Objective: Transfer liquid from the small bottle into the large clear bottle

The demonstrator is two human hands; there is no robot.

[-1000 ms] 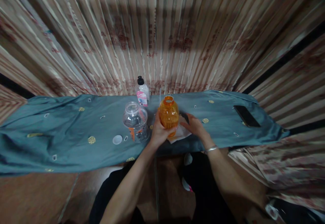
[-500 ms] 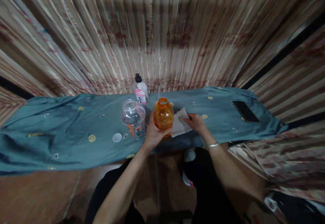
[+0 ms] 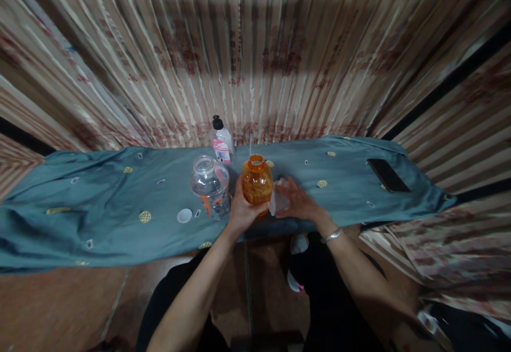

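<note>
An orange see-through jar [image 3: 256,182] with an uncapped mouth stands upright in front of me. My left hand [image 3: 242,207] is wrapped round its lower left side. At the jar's right, my right hand [image 3: 294,199] has its fingers curled over a white cloth [image 3: 273,203], most of which is hidden behind the hand. The cloth's visible edge lies against or very near the jar's side. Left of the jar is a large clear plastic jar [image 3: 209,187] without a lid, with orange marks on it.
Behind the jars stands a clear pump bottle [image 3: 222,143] with a black top and pink label. A white round lid [image 3: 184,215] lies at left, a dark phone [image 3: 388,175] at right. A green patterned cloth [image 3: 107,213] covers the table; striped curtains [image 3: 255,48] hang behind.
My right hand has moved left towards the orange jar and gathered up the white cloth, which lay spread beside it. My left hand keeps its hold on the jar.
</note>
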